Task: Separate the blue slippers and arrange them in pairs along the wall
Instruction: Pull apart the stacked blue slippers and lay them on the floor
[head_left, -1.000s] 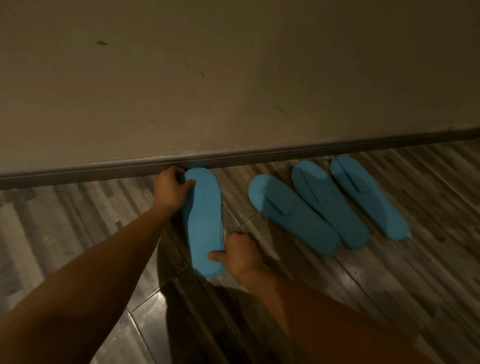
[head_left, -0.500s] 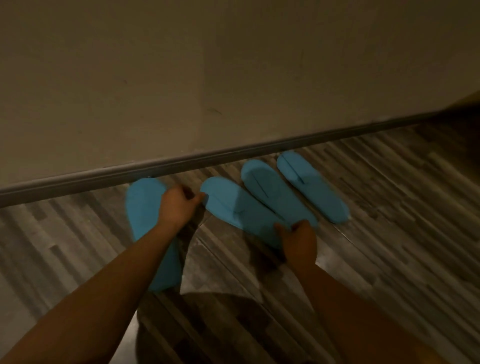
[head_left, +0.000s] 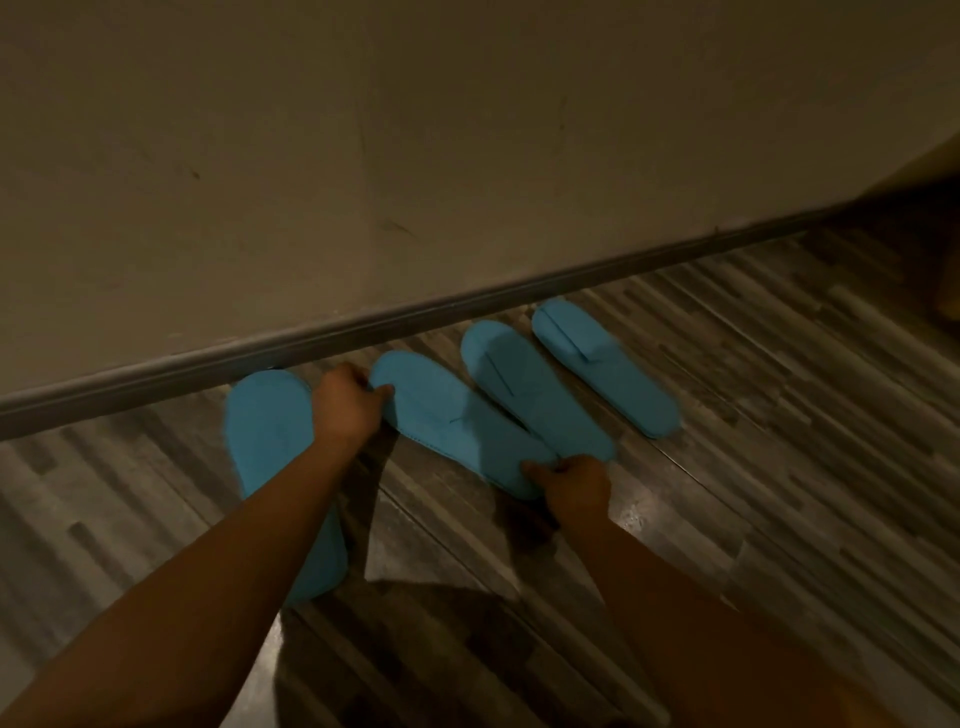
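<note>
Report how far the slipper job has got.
Done: four blue slippers lie apart on the floor, toes at the skirting; the two rightmost look paired. In hand: the left hand and right hand grip the angled third slipper. Left: line it up beside the leftmost slipper.

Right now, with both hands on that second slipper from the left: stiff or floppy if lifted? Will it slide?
Probably floppy: the second slipper looks thin and flat, and the left hand at its toe and right hand at its heel suggest it needs support at both ends. Likely light. It should slide easily on the glossy floor.
</note>
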